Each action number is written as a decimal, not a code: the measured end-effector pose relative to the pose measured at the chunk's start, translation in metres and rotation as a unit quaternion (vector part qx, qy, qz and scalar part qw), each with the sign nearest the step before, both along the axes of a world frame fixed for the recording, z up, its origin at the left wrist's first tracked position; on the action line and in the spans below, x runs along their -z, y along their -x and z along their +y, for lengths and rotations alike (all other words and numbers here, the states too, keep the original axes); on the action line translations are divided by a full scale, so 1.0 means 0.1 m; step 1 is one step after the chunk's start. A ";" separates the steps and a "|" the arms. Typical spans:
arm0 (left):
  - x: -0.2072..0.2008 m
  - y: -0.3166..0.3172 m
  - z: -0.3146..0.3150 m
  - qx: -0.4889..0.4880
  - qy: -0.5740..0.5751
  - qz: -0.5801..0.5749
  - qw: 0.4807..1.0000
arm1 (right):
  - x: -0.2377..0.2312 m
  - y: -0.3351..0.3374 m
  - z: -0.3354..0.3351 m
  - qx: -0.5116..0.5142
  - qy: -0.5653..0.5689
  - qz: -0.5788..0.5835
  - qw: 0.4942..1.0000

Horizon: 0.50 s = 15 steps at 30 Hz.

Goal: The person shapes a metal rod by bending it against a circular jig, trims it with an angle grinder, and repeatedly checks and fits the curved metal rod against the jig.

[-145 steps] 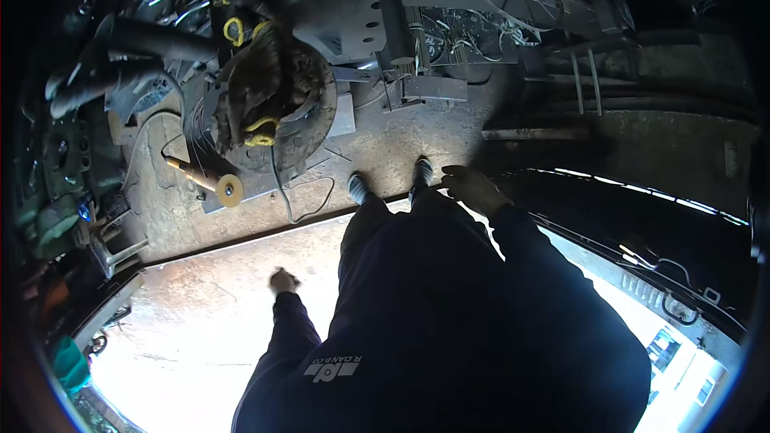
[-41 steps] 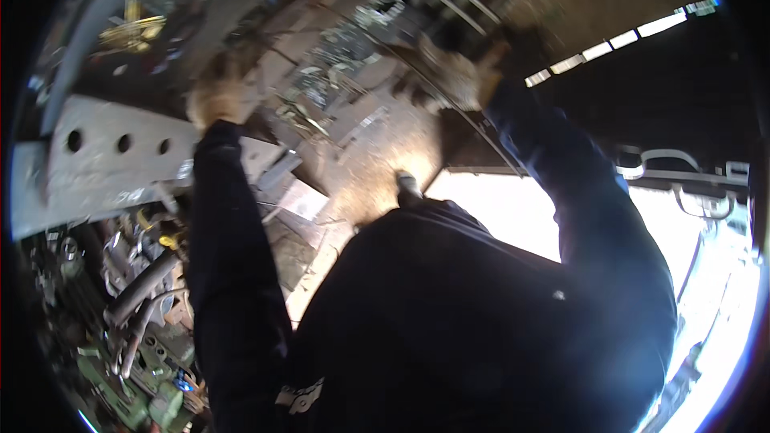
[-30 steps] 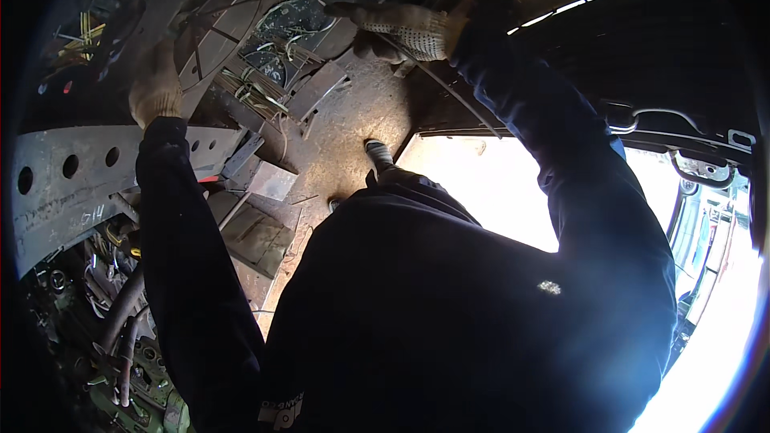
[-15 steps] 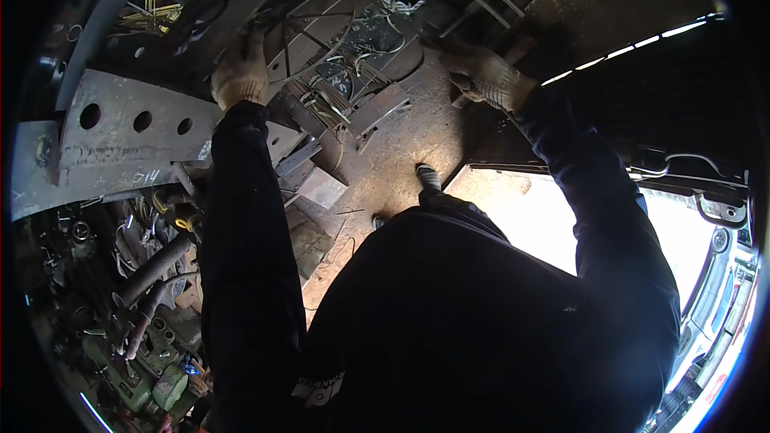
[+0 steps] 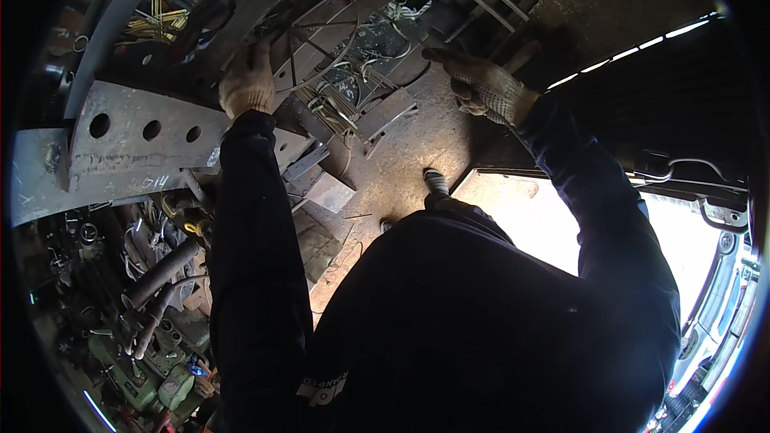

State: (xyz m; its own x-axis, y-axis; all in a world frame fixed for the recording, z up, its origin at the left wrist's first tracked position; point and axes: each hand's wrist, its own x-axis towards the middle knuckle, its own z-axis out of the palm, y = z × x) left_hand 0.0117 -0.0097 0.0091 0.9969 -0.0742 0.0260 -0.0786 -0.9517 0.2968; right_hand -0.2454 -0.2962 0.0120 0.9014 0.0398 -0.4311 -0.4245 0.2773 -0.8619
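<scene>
My left hand (image 5: 247,87), in a pale knit work glove, lies at a dark steel beam (image 5: 277,4) at the upper left. Its fingers reach forward along the metal, and their tips are lost in shadow. A steel plate with a row of round holes (image 5: 136,156) sits just left of that wrist. Farther right, my right hand (image 5: 485,87), gloved too, hangs over the floor with nothing visible in it. The index finger points out to the left while the other fingers bend loosely below. A thin curved metal frame (image 5: 325,52) stands between my hands.
Bundled rods (image 5: 329,104) and a steel block (image 5: 385,112) lie ahead on the concrete floor (image 5: 393,152). Pipes (image 5: 160,277) and green machinery (image 5: 120,377) crowd the lower left. A dark ribbed wall (image 5: 642,104) runs along the right, beside a bright opening with a vehicle (image 5: 714,297) outside.
The whole view has shifted slightly, so most things sit a little lower and farther right. My right hand's fingers show more apart. My left hand stays by the beam.
</scene>
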 end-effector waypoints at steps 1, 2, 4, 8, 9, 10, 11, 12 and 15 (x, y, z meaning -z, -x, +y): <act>0.00 0.00 0.01 -0.001 0.000 -0.004 1.000 | 0.01 0.00 0.01 0.005 -0.024 -0.002 1.000; 0.00 -0.01 0.03 -0.002 0.001 -0.008 1.000 | 0.02 0.00 0.02 0.010 -0.048 -0.005 0.999; -0.02 0.00 0.03 -0.002 0.003 -0.005 1.000 | 0.03 0.01 0.04 0.013 -0.065 -0.013 0.998; -0.03 0.03 0.01 0.005 0.022 -0.022 1.000 | 0.18 0.01 0.00 0.009 -0.091 -0.057 0.994; -0.04 0.03 0.02 0.004 0.022 -0.024 0.999 | 0.19 -0.02 0.02 0.008 -0.091 -0.059 0.994; -0.05 0.04 0.03 0.002 0.017 -0.016 1.000 | 0.18 -0.04 0.06 0.036 -0.145 -0.049 0.988; -0.07 0.04 0.05 -0.001 0.013 -0.008 1.000 | 0.18 -0.05 0.11 0.063 -0.199 -0.039 0.977; -0.05 0.05 0.04 0.003 0.015 -0.010 1.000 | 0.18 -0.04 0.13 0.066 -0.197 -0.042 0.977; -0.05 0.08 0.01 0.022 0.015 -0.024 0.999 | 0.14 0.01 0.29 0.093 -0.178 -0.050 0.978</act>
State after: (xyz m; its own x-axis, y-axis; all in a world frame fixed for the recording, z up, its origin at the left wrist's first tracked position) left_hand 0.0042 -0.0083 0.0142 0.9903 -0.1156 0.0772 -0.1344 -0.9380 0.3195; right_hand -0.2466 -0.2674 -0.0022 0.9440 0.0025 -0.3299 -0.2572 0.6317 -0.7313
